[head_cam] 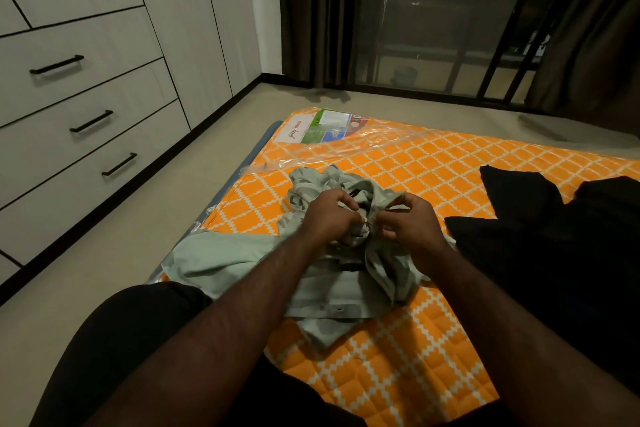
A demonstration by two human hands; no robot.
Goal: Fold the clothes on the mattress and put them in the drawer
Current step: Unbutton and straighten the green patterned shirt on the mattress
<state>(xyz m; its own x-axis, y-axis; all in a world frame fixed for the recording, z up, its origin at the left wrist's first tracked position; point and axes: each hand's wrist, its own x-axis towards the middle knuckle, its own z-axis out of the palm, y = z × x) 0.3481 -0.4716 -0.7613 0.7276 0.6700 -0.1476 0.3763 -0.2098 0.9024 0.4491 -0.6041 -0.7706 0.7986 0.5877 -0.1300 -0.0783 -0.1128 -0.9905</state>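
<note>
Pale green shirt (332, 308) lies crumpled on the orange mattress (398, 374), directly under the fingers (348, 201). Its buttoned edge trails back from them toward the person, one flap spreads to their left, and a bunched part sits just beyond. In this state it shows no clear long axis. Left hand (327, 215) and right hand (412, 222) meet over the middle of the heap, almost touching, neither the nearer. Both sets of fingers are curled, each pinching a small fold of shirt cloth; whether it is collar or placket cannot be told. Judgement: shirt not yet spread, folding not begun. Black clothes (540, 253) lie right of the fingers, apart. Drawers (86, 121) stand well off to the left, all closed
</note>
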